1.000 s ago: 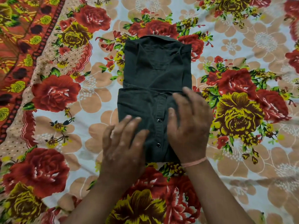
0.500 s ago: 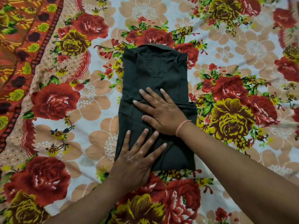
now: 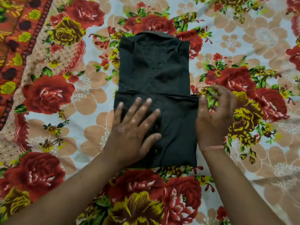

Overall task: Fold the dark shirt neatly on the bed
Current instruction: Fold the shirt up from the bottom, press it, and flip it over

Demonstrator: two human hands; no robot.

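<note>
We see the dark shirt [image 3: 154, 70] as matt woven cloth, soft, with faint creases along its folds; its snap buttons [image 3: 156, 126] look like small metal rings with a slight shine; the bedsheet [image 3: 65, 124] beneath is thin printed cloth, matt and lightly wrinkled; the pink wrist thread [image 3: 211, 147] reads to us as dull cord

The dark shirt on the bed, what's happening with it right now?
A person is folding the dark shirt on a floral bedsheet. It lies with its collar at the far end and the near part doubled up over the body. The left hand presses flat on that folded part beside the snap buttons. The right hand sits at the fold's right edge, thumb against the cloth.
</note>
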